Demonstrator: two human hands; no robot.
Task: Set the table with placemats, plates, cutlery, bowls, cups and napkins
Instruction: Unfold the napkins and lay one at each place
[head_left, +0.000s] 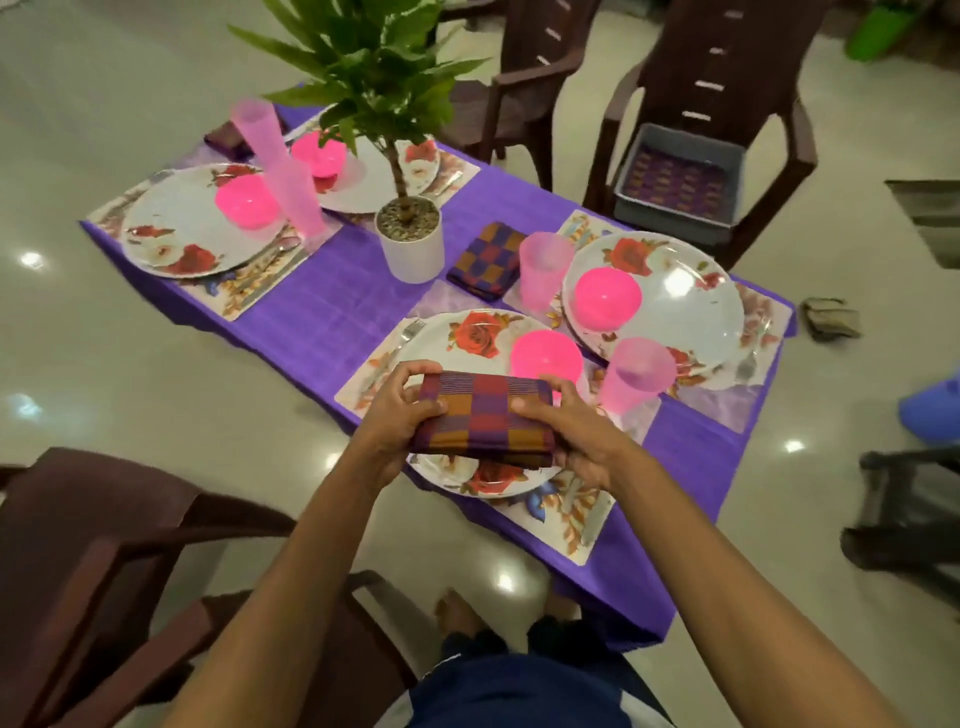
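Head view: left hand (400, 410) & right hand (566, 441) both grip a folded checked napkin (483, 421), one at each end, held just above the near plate (457, 338). Napkin step, near setting. Next, prob.: lay it on table beside plate, w/o bumping pink bowl (545, 358) or cup (631, 376).

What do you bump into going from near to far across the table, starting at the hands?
Checked napkin held in both hands → pink bowl → folded napkin on the cloth → white plant pot → tall pink cup.
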